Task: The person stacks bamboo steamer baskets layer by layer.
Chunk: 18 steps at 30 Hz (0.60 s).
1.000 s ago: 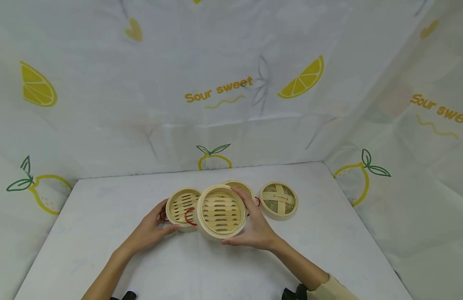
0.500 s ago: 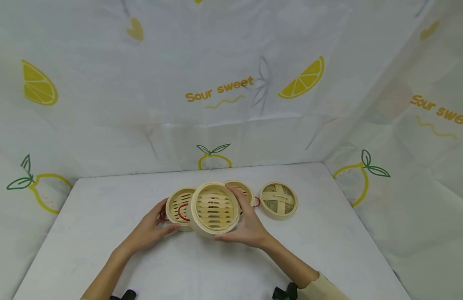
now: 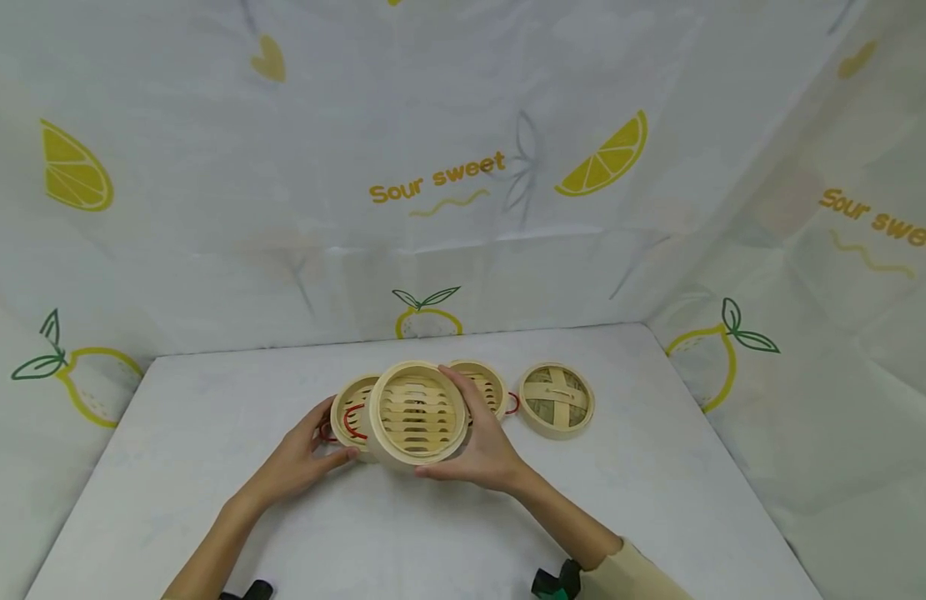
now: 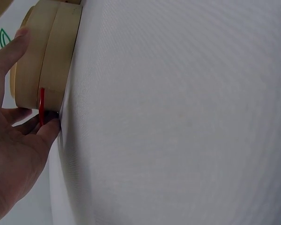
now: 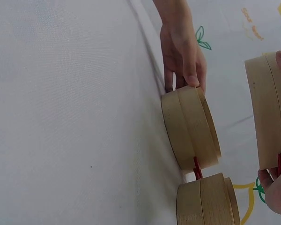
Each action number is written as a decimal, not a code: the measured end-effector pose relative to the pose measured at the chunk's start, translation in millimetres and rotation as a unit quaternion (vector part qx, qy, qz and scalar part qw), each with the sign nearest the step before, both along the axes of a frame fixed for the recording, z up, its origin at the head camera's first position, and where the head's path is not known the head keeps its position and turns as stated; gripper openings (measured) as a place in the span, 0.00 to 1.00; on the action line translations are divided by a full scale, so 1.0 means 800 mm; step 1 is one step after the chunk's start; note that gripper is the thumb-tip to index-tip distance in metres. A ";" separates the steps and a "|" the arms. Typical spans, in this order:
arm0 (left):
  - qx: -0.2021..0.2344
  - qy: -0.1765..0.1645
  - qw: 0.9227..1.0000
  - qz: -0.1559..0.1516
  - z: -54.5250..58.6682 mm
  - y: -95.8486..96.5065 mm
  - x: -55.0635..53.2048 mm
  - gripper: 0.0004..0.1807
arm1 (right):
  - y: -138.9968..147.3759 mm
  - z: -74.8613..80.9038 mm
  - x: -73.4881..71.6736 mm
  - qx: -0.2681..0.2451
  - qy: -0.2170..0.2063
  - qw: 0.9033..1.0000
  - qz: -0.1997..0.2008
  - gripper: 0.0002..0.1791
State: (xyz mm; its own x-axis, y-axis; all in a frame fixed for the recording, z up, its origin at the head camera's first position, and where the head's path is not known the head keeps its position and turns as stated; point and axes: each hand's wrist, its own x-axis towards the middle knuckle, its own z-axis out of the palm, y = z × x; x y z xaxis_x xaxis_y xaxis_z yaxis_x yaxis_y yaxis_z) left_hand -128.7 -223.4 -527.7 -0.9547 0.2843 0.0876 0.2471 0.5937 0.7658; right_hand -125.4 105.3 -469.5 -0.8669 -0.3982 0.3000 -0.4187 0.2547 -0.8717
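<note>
My right hand [image 3: 481,446] holds a round bamboo steamer basket [image 3: 419,412] by its right side, thumb at the near edge and fingers at the far edge. It is raised off the table, slatted inside facing up toward the head camera, with a red handle [image 3: 354,422] on its left. A second steamer basket [image 3: 347,398] stands on the table, partly hidden behind the raised one. My left hand [image 3: 301,458] grips this one from the left, thumb on its near side [image 4: 51,51] and fingers by its red handle [image 4: 41,105]. In the right wrist view, a gap separates the raised basket [image 5: 267,112] from the standing one [image 5: 187,126].
Behind my right hand stands a third steamer basket [image 3: 489,387], partly covered, with a red handle [image 3: 513,403]. To its right lies a woven bamboo lid [image 3: 558,400] with crossed bands. A lemon-print curtain [image 3: 282,275] rises along the white table's [image 3: 658,467] back edge.
My right hand has carried the raised basket left and slightly away from me, covering more of the left basket and showing more of the third one. My left hand has stayed put.
</note>
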 end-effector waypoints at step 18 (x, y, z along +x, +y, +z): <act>0.031 -0.028 0.999 -0.007 -0.002 -0.002 -0.001 0.54 | -0.024 0.000 -0.004 0.004 0.005 1.000 0.002 0.74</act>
State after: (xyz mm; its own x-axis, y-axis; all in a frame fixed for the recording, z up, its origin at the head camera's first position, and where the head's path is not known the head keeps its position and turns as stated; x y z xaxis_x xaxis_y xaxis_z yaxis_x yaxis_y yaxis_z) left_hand -129.7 -224.8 -529.2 -0.9545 0.2938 0.0514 0.2105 0.5417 0.8138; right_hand -128.9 85.9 -469.5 -0.8619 -0.4045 0.3059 -0.4290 0.2598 -0.8651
